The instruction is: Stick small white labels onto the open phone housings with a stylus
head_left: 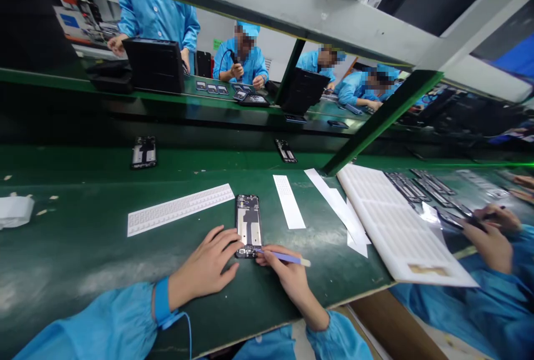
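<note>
An opened phone body (248,223) lies flat on the green bench in front of me, its inner parts facing up. My left hand (206,264) rests beside its lower left corner, fingers spread and touching the phone's edge. My right hand (287,276) is closed on a light blue pen-like tool (283,257), whose tip touches the bottom end of the phone. A blue wrist strap with a cord (163,304) sits on my left wrist.
White sticker strips (179,210) (288,201) (340,207) lie around the phone, and a white tray (400,226) sits to the right. Two more phone bodies (144,151) (286,150) lie on the belt behind. A co-worker's hands (492,232) work at the right; several people sit opposite.
</note>
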`<state>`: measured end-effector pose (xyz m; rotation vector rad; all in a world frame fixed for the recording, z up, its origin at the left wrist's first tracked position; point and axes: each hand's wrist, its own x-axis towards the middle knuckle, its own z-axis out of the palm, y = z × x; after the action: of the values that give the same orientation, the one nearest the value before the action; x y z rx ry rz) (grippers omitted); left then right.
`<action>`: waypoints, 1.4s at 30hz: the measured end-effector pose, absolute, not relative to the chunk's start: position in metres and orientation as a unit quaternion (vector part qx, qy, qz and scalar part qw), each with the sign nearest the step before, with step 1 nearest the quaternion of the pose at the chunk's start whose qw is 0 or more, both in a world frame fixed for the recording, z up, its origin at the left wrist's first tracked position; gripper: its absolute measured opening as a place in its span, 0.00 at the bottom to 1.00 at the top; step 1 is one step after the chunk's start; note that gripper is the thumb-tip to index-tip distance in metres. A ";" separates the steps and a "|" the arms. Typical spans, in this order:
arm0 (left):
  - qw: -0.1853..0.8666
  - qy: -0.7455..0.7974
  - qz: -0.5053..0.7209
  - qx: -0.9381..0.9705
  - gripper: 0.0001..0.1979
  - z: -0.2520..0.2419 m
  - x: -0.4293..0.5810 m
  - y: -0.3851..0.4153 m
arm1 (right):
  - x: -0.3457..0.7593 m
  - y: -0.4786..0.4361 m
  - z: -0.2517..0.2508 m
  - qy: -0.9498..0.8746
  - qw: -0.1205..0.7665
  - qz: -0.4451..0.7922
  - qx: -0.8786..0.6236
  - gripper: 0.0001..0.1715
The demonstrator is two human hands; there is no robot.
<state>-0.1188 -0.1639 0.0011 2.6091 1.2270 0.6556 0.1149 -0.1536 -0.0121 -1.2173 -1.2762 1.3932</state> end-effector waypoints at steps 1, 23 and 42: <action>0.098 0.408 0.219 0.881 0.19 0.001 -0.119 -0.165 | 0.115 -0.154 -0.011 -0.516 0.430 0.558 -0.488 0.17; 0.115 0.393 0.226 0.884 0.20 0.000 -0.120 -0.166 | 0.117 -0.155 -0.007 -0.536 0.427 0.553 -0.474 0.15; 0.103 0.389 0.223 0.888 0.21 0.002 -0.119 -0.166 | 0.118 -0.154 -0.012 -0.536 0.428 0.555 -0.470 0.14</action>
<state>-0.1194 -0.1665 0.0025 2.6210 1.1475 0.6571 0.1176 -0.1545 -0.0115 -1.1739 -1.3377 1.3864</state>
